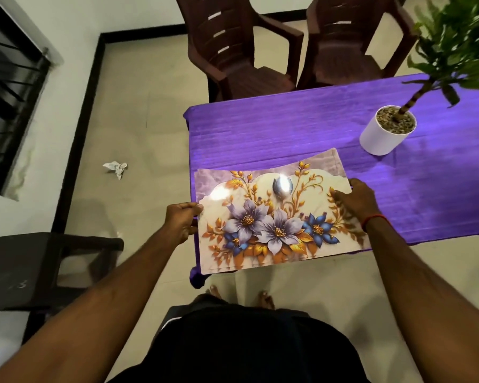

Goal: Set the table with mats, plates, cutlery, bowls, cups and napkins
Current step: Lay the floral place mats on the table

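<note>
Over the purple table (288, 128), you are pinching at least two stacked floral mats (274, 225) by their side edges in left hand (181, 221) and right hand (356, 199) at the near corner, seemingly starting the mat step, needing next to separate them; one potted plant (386, 132), two chairs (233, 51) beyond.

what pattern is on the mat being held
The mat has purple and blue flowers with gold leaves on pale marble; head view.
</note>
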The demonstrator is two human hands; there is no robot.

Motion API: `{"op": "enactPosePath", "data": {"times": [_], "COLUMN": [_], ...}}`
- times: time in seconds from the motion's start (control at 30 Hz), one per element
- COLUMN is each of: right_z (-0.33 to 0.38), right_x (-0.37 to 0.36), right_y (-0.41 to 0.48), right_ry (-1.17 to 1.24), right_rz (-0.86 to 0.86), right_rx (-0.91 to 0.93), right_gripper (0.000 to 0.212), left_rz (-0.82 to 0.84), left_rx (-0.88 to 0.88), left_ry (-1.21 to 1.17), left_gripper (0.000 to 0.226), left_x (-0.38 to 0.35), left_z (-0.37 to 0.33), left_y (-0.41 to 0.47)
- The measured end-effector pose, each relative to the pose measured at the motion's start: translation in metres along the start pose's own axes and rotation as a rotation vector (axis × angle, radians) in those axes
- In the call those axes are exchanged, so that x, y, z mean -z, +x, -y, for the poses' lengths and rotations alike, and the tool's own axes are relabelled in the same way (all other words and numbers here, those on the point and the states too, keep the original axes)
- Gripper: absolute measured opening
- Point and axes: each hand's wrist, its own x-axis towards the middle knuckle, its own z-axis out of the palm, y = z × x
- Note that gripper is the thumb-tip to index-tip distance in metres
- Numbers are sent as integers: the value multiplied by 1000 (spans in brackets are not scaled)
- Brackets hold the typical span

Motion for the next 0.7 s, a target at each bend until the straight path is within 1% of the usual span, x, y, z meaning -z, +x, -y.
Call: {"op": "enactPosePath", "data": {"times": [0.17, 0.3, 0.37, 0.47, 0.53, 0.7], "right_z": [-9, -10, -11, -15, -15, -11], "right_x": [-2, -3, -2, -3, -3, -4], "right_y": [11, 19, 22, 26, 25, 22], "right_ry": [-84, -119, -123, -137, -141, -127], "right_rz": [-47, -93, -117, -152, -174, -209], "right_rx": [5, -13, -32, -49, -68, -101], "right_gripper": [42, 39, 42, 43, 44, 45], "left_rz": [-44, -112, -138, -159, -175, -206], "left_rx": [-41, -87, -113, -155, -177, -254], "left_ry": [-18, -11, 30, 79, 140, 420], "left_gripper": [12, 23, 21, 11, 12, 23], "left_x": [0, 3, 5, 8, 10, 19], "left_z": [0, 6, 7, 12, 16, 27], "left_y": [11, 19, 20, 24, 24, 23]}}
